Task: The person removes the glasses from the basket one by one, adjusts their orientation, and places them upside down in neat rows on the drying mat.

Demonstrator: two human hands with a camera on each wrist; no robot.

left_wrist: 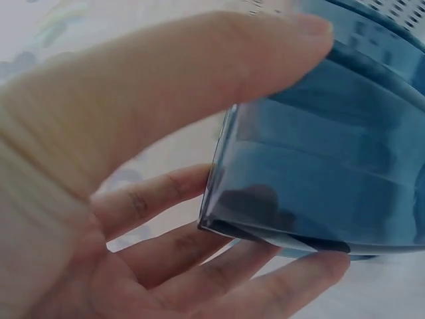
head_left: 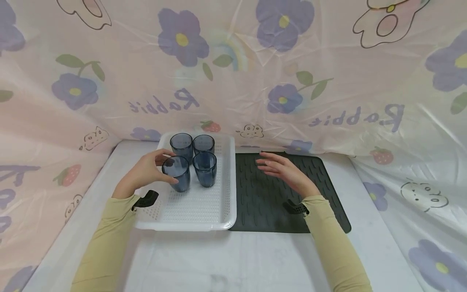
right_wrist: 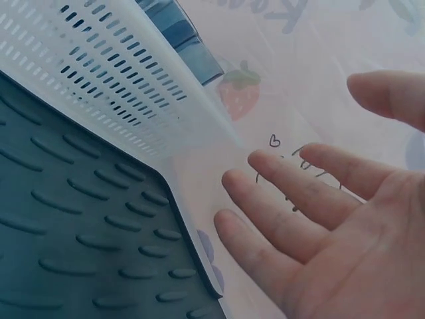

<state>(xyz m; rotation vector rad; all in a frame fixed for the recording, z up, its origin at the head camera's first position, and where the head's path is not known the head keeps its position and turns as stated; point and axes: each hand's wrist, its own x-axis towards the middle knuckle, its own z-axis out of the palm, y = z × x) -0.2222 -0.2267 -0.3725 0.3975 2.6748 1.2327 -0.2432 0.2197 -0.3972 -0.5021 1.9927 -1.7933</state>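
Observation:
My left hand (head_left: 146, 172) grips a blue tinted glass tumbler (head_left: 181, 180) at the near left of a group in a white perforated basket. In the left wrist view the thumb lies along one side of that tumbler (left_wrist: 332, 173), and the fingers reach round the opposite side. Three similar tumblers stand upright close by: one at the near right (head_left: 205, 172), one at the far left (head_left: 181, 142) and one at the far right (head_left: 204, 142). My right hand (head_left: 288, 172) hovers over a black ridged mat with its fingers extended, holding nothing.
The white basket (head_left: 232, 182) has raised walls and stands on a white-covered table (head_left: 233, 259). Directly to its right lies the black mat (head_left: 255, 207). A patterned curtain (head_left: 233, 93) hangs behind and along both sides.

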